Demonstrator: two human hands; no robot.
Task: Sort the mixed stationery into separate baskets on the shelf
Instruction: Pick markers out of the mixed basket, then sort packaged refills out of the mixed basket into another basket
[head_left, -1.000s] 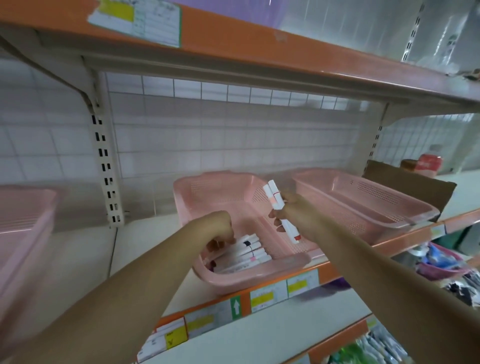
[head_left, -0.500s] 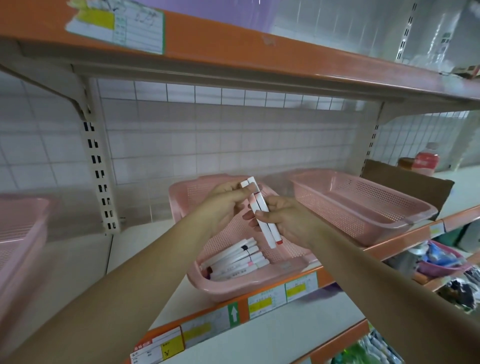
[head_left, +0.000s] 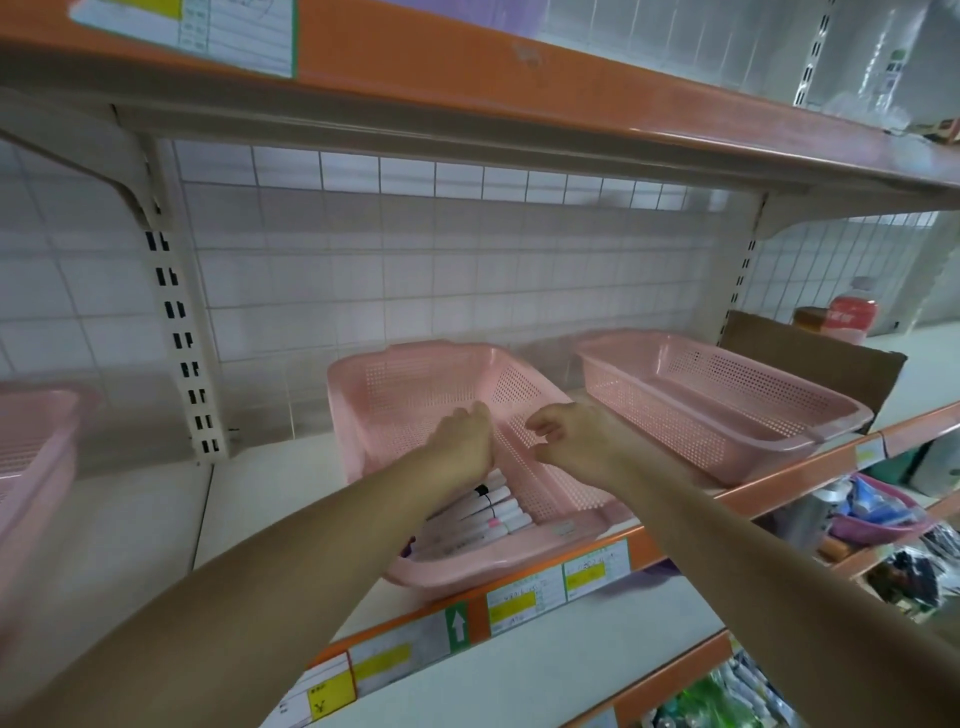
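**Head view: both hands over the middle basket, markers lying inside**

Head camera looks down along 2 bare forearms reaching to the shelf (head_left: 260, 499). The left hand (head_left: 462, 441) and the right hand (head_left: 576, 441) hover side by side, close but apart, above the middle basket (head_left: 415, 358).

The right hand is loosely curled, thumb and fingers a little apart, and nothing sits in it. The left hand shows only its back; the fingers bend down and away from the camera, so I cannot tell whether they hold anything.

And there are the markers (head_left: 488, 512): a row of white barrels lying flat and side by side in the near left corner of the middle basket, just below the left wrist, with black and pink bands showing. The far end of that basket shows bare pink mesh.

To the right, a little apart, stands the right basket (head_left: 831, 410), same pink mesh. At the far left edge of frame the left basket (head_left: 31, 441) is only partly in view.

Along the shelf's orange front edge run price labels (head_left: 524, 597) with yellow patches. Behind the right basket leans a sheet of cardboard (head_left: 810, 358), and past it a red-labelled bottle (head_left: 852, 317).
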